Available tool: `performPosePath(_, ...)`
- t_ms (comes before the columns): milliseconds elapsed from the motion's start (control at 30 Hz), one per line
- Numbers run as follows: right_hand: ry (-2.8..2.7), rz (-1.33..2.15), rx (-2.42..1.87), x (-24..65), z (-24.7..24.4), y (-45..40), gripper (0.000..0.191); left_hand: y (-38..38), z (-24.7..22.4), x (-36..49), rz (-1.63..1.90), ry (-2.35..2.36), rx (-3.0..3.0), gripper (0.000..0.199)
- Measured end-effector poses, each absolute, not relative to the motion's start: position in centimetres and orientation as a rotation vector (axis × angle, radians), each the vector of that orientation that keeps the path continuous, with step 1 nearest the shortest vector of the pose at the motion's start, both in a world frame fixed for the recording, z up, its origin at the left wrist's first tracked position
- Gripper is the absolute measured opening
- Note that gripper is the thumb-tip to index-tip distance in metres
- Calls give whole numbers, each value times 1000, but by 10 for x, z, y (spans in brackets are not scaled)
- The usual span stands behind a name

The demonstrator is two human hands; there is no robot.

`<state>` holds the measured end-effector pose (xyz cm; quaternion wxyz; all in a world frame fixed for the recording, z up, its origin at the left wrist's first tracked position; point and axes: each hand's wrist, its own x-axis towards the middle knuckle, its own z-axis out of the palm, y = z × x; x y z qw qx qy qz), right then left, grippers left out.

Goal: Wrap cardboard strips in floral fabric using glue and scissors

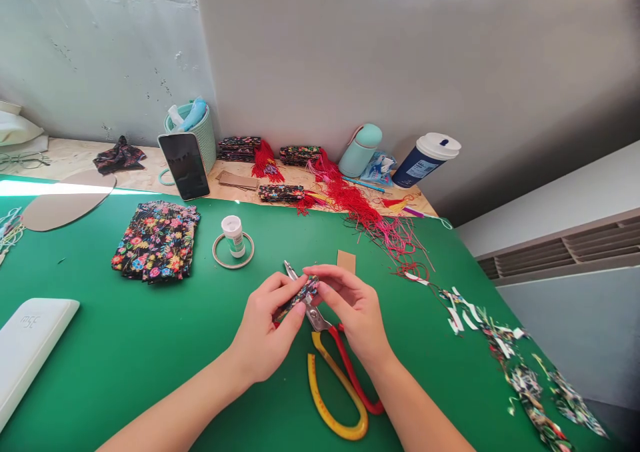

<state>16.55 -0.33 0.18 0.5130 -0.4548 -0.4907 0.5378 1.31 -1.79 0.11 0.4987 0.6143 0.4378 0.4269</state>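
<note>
Narrow black floral cloth strip points to two o'clock: left hand pinches its length, right hand its two-o'clock end.

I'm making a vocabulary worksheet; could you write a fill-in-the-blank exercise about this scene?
The scissors have one red handle; the other handle is ____.
The folded cloth is patterned with colourful ____.
The cup has a ____ lid.
The left hand and right hand are above a ____ surface.

Missing words: yellow; flowers; white; green.
</note>
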Motion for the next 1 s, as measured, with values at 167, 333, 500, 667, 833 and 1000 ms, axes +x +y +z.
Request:
performPosePath(167, -1197, 1330, -1051, 167, 1, -3, 24, -19, 1, 13, 1030, 1051, 1440, 36)
performPosePath(333, -1183, 1334, -1055, 166, 0, -2, 24, -19, 0, 13, 1026, 1053, 1449, 35)
performPosePath(500, -1245, 1370, -1026, 169, -8, 1, 32, -19, -1, 14, 1011, 1066, 1407, 36)
performPosePath(667, -1220, 1421, -1017, 170, -8, 2, 36, -17, -3, 15, 1007, 1074, 1325, 36)
performPosePath(833, -1161, 1467, -1009, 167, -3, -1, 39, -15, -3, 16, 1017, 1044, 1228, 38)
performPosePath(1000, -1163, 1481, -1013, 167, -2, 0, 41, -13, -1, 16, 1064, 982, 1131, 35)
